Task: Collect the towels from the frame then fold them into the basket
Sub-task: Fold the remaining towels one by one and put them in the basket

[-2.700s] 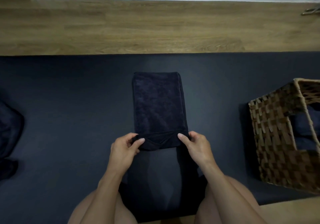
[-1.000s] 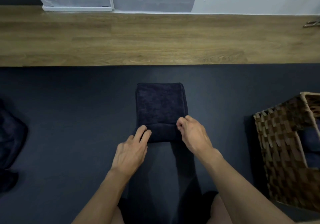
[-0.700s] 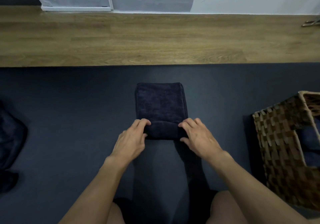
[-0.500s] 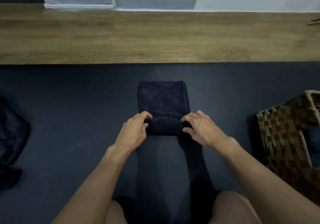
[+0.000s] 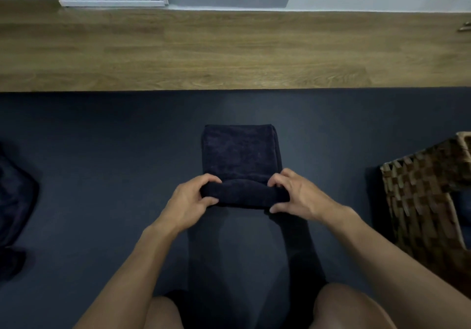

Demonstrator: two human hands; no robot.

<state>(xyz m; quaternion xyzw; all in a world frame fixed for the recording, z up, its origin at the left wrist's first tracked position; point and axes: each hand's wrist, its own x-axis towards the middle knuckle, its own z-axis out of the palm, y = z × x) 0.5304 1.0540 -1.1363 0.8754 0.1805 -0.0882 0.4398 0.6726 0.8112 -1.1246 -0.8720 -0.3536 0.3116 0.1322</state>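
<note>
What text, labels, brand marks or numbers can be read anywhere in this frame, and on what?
None: no text is legible.
Dark navy folded towel: no tag or label showing.
Brown woven wicker basket: no label visible.
Dark mat and wooden floor: no markings visible.

Towel (image 5: 240, 154) now shorter, near end rolled thicker (left hand (image 5: 188, 201) and right hand (image 5: 297, 195) farther forward).

left hand (image 5: 187, 202): bare, no rings, no sleeve | right hand (image 5: 299, 196): bare, no watch | knees bare | dark shorts (image 5: 178, 300)
</note>
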